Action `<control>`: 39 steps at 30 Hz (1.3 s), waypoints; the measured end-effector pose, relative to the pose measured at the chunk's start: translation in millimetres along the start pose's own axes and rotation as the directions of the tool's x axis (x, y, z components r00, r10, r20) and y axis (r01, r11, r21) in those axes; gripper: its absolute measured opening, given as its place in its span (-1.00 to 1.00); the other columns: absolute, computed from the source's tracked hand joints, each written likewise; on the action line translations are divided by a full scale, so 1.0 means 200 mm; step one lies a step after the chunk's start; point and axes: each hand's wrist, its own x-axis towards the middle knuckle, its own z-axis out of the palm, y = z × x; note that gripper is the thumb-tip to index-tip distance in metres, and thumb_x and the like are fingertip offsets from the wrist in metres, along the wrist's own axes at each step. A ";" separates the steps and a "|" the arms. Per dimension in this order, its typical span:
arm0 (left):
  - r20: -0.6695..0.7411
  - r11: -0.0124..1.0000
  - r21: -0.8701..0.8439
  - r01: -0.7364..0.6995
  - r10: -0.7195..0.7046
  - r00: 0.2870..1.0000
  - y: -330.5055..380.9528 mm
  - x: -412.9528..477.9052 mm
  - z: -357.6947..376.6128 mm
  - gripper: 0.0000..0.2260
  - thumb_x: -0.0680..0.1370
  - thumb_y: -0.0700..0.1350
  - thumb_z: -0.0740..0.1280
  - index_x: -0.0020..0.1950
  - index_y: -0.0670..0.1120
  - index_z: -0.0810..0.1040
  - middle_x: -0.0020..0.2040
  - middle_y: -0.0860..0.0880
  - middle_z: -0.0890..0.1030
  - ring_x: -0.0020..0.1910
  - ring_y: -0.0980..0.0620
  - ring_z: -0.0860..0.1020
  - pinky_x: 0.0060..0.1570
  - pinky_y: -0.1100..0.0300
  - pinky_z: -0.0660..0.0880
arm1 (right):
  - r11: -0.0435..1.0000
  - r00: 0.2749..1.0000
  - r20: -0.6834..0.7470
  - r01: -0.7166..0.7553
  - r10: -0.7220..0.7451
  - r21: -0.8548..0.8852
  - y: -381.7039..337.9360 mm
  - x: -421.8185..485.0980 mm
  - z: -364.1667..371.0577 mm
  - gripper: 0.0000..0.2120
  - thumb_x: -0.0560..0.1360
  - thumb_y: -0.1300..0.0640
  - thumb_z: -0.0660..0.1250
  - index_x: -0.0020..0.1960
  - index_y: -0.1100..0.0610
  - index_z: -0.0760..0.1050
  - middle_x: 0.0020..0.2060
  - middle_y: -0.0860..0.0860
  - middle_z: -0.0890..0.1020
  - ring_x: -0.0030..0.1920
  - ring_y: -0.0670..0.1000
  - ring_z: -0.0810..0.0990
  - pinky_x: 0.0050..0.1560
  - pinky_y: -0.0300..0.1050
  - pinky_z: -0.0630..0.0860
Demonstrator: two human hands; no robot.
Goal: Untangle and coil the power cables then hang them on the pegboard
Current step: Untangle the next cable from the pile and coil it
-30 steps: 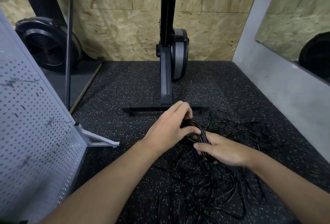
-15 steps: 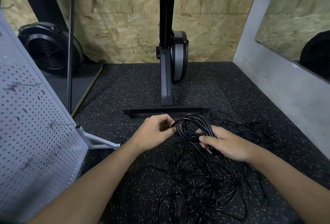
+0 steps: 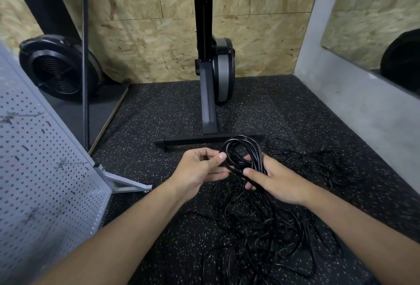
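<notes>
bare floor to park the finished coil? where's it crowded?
Free: speckled floor between pegboard foot and both hands; also the strip beyond the machine's base bar, toward the wall. Crowded: loose cable tangle below and right of the right hand.

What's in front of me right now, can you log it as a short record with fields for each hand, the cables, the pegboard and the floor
left hand: pinching a strand at the coil's left side
right hand: gripping the coiled cable, loops standing above the fingers
loose cables: black tangle on the floor, below and right of the hands
pegboard: grey, perforated, at left; no cable hung on the visible part
floor: black speckled rubber
</notes>
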 end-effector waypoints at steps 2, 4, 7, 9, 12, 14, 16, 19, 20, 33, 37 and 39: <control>-0.011 1.000 -0.024 -0.007 0.007 1.000 0.00 0.00 0.01 -0.89 0.60 -0.27 0.42 0.07 -0.31 0.61 0.01 -0.33 0.72 -0.17 -0.10 0.75 -0.14 0.11 0.72 | 0.999 1.000 0.014 -0.017 0.017 0.041 -0.01 0.00 0.00 -0.73 0.69 0.07 0.29 0.35 -0.15 0.38 0.10 -0.02 0.72 0.04 0.01 0.74 0.28 0.13 0.59; -0.027 1.000 0.001 -0.030 0.030 0.999 0.00 0.00 0.01 -0.87 0.59 -0.26 0.43 0.07 -0.31 0.59 0.01 -0.35 0.71 -0.16 -0.15 0.75 -0.16 0.10 0.72 | 0.996 0.998 0.042 -0.044 0.041 0.083 -0.02 0.00 0.00 -0.72 0.69 0.09 0.29 0.37 -0.04 0.40 0.07 0.04 0.73 0.02 0.02 0.74 0.21 0.08 0.63; -0.048 0.979 0.163 -0.121 0.130 0.990 0.00 -0.02 0.00 -0.86 0.58 -0.21 0.47 0.02 -0.27 0.58 -0.05 -0.27 0.72 -0.16 -0.18 0.75 -0.17 0.04 0.72 | 0.983 0.992 0.099 -0.090 0.075 0.161 -0.03 -0.01 0.01 -0.79 0.69 0.14 0.30 0.31 0.01 0.43 0.04 0.09 0.72 -0.06 -0.01 0.71 0.08 -0.03 0.66; -0.041 0.915 0.347 -0.205 0.233 0.972 0.02 -0.04 0.00 -0.83 0.56 -0.14 0.50 -0.03 -0.22 0.58 -0.12 -0.16 0.74 -0.20 -0.13 0.76 -0.18 0.02 0.72 | 0.974 0.990 0.107 -0.116 0.096 0.195 -0.04 -0.02 0.02 -0.79 0.69 0.15 0.30 0.28 -0.04 0.41 0.04 0.11 0.70 -0.09 -0.04 0.69 0.05 -0.09 0.66; -0.041 0.806 0.517 -0.289 0.360 0.932 0.03 -0.06 0.03 -0.77 0.52 -0.07 0.56 -0.06 -0.17 0.59 -0.21 -0.06 0.74 -0.29 -0.03 0.75 -0.22 0.04 0.70 | 0.967 0.989 0.077 -0.142 0.128 0.210 -0.04 -0.02 0.02 -0.73 0.69 0.14 0.30 0.34 -0.05 0.37 0.02 0.10 0.70 -0.09 -0.04 0.68 0.03 -0.11 0.65; -0.074 0.766 0.572 -0.292 0.402 0.913 0.02 -0.06 0.04 -0.79 0.50 -0.10 0.59 -0.08 -0.16 0.60 -0.26 -0.03 0.73 -0.32 0.02 0.73 -0.23 0.06 0.70 | 0.966 0.987 0.076 -0.158 0.145 0.207 -0.04 -0.02 0.02 -0.71 0.68 0.13 0.32 0.36 -0.04 0.36 0.01 0.07 0.70 -0.09 -0.06 0.68 0.01 -0.13 0.63; -0.112 0.775 0.573 -0.265 0.395 0.912 0.01 -0.04 0.05 -0.82 0.51 -0.16 0.58 -0.10 -0.18 0.61 -0.30 -0.05 0.73 -0.33 0.02 0.73 -0.23 0.05 0.70 | 0.964 0.985 0.090 -0.165 0.150 0.207 -0.05 -0.02 0.03 -0.72 0.68 0.14 0.32 0.33 -0.06 0.37 0.00 0.05 0.71 -0.11 -0.08 0.68 -0.03 -0.18 0.61; -0.172 0.883 0.440 -0.162 0.260 0.950 0.00 -0.02 0.02 -0.82 0.50 -0.22 0.58 -0.10 -0.24 0.60 -0.22 -0.16 0.74 -0.30 -0.07 0.74 -0.26 0.05 0.70 | 0.965 0.982 0.117 -0.169 0.148 0.201 -0.05 -0.02 0.05 -0.72 0.66 0.16 0.34 0.30 -0.08 0.38 -0.04 0.01 0.70 -0.11 -0.08 0.66 -0.01 -0.16 0.59; -0.174 0.924 0.364 -0.115 0.189 0.967 0.00 -0.01 0.01 -0.81 0.49 -0.23 0.59 -0.10 -0.25 0.60 -0.18 -0.18 0.74 -0.28 -0.09 0.75 -0.28 0.08 0.69 | 0.969 0.982 0.118 -0.170 0.150 0.180 -0.05 -0.01 0.05 -0.72 0.66 0.15 0.35 0.28 -0.10 0.39 -0.05 0.00 0.70 -0.09 -0.07 0.65 0.03 -0.11 0.60; 0.286 0.721 0.674 -0.161 -0.053 0.957 -0.12 0.04 -0.06 -0.79 0.58 -0.21 0.41 0.16 0.03 0.61 0.13 -0.01 0.71 0.12 0.02 0.69 0.24 -0.03 0.61 | 0.917 0.987 -0.149 -0.002 0.067 0.399 -0.08 0.04 0.03 -0.75 0.64 0.23 0.35 0.31 0.20 0.48 -0.18 0.11 0.65 -0.15 0.07 0.64 0.08 0.03 0.63; 0.454 0.638 0.732 -0.239 -0.194 0.870 -0.22 0.02 0.01 -0.74 0.59 -0.09 0.47 0.22 0.21 0.66 0.31 0.13 0.63 0.38 0.12 0.52 0.43 0.01 0.47 | 0.786 0.990 -0.132 0.037 0.058 0.617 -0.12 0.02 0.01 -0.89 0.62 0.25 0.38 0.12 0.25 0.54 -0.10 0.15 0.64 -0.10 0.11 0.63 0.13 0.12 0.61; 0.492 0.626 0.734 -0.265 -0.220 0.842 -0.24 0.02 0.05 -0.85 0.61 -0.02 0.46 0.17 0.09 0.71 0.25 0.13 0.68 0.36 0.13 0.55 0.46 -0.02 0.43 | 0.754 0.991 -0.126 0.048 0.047 0.655 -0.13 0.01 0.00 -0.95 0.62 0.25 0.37 0.06 0.24 0.56 -0.12 0.16 0.63 -0.12 0.11 0.63 0.16 0.18 0.58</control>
